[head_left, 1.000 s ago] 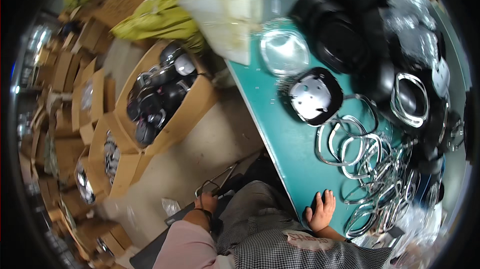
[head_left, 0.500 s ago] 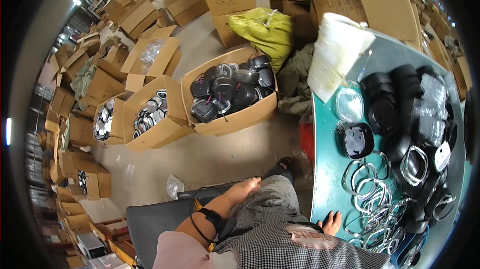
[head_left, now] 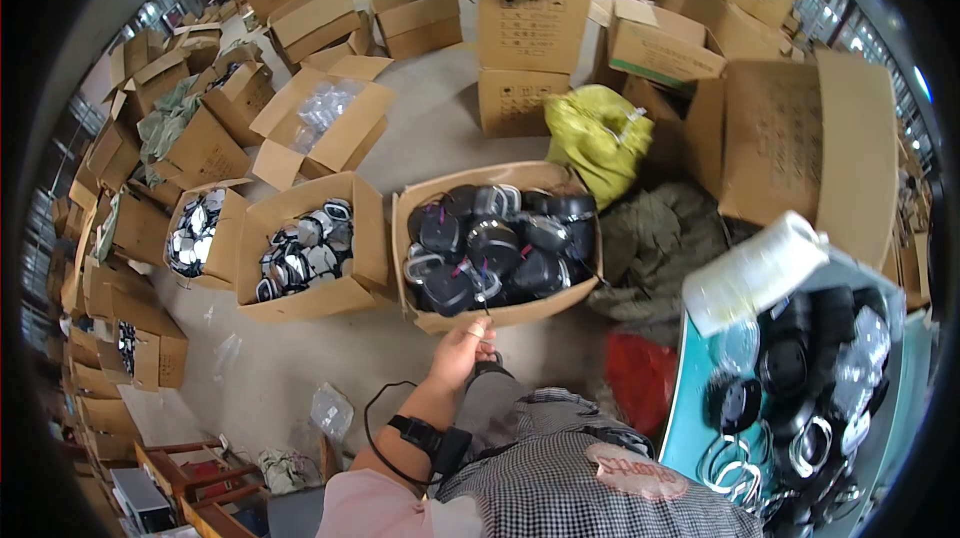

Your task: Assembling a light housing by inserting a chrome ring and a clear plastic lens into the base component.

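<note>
My left hand [head_left: 462, 348] reaches forward over my knee to the front rim of an open cardboard box [head_left: 415, 268] on the floor. The box is filled with several black, rounded parts with clear and metal pieces [head_left: 495, 243]. The fingers are curled at the box's edge; whether they pinch anything is unclear. A black strap with a small device [head_left: 430, 438] and a thin cable sits on that wrist. My right hand is out of sight.
To the left stand two more open boxes of similar parts [head_left: 300, 253] [head_left: 195, 233]. A yellow-green sack [head_left: 597, 133] and olive cloth [head_left: 665, 243] lie behind. A teal table [head_left: 690, 408] at the right carries black parts, metal rings and a white roll [head_left: 755, 273]. Stacked cartons surround the floor.
The view has swung left from the teal table to the floor boxes. My left hand has moved forward to the box's rim; my right hand, earlier on the table edge, has left the view.
</note>
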Demonstrator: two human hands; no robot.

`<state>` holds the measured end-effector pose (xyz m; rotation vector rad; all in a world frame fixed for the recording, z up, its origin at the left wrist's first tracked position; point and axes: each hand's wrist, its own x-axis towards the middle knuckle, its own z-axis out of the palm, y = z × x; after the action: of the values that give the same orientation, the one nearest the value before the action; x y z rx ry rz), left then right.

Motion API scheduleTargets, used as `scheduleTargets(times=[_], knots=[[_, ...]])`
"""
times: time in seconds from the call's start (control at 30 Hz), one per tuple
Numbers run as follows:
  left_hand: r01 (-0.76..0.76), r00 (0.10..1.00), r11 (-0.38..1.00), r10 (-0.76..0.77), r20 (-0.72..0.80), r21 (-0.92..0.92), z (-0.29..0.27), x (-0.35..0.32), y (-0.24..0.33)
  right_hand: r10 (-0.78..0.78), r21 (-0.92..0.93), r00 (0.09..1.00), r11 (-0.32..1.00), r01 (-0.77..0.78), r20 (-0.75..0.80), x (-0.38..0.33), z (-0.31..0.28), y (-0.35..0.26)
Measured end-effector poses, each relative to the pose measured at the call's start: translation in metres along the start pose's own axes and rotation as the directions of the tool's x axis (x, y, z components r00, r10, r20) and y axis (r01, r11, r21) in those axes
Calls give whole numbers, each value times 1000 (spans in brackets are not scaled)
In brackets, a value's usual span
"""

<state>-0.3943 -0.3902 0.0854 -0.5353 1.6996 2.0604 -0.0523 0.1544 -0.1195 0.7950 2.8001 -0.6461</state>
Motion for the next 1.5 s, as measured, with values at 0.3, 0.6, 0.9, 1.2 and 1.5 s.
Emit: scheduleTargets(times=[0.3, 0.6, 0.9, 1.2, 1.5], knots=[[94, 946, 981, -35, -322, 168, -117, 76, 50, 176, 21, 903, 979, -200, 393, 81, -2, -162], [138, 761, 979, -8, -649, 150, -197, 10, 60, -469, 121, 834, 883, 454, 290, 229, -26, -509], [60, 564, 990, -141, -814, -130, -359, 7, 58, -528, 462, 730, 826, 324, 433, 231, 53, -761], [241, 680, 968, -217, -700, -66, -665, 149, 76, -197, 443, 852, 895, -46, 486, 156, 234, -956], [441, 809, 888, -330, -487, 131, -807, 344, -22, -309, 218, 441, 945, 245, 843, 81, 407, -1108]])
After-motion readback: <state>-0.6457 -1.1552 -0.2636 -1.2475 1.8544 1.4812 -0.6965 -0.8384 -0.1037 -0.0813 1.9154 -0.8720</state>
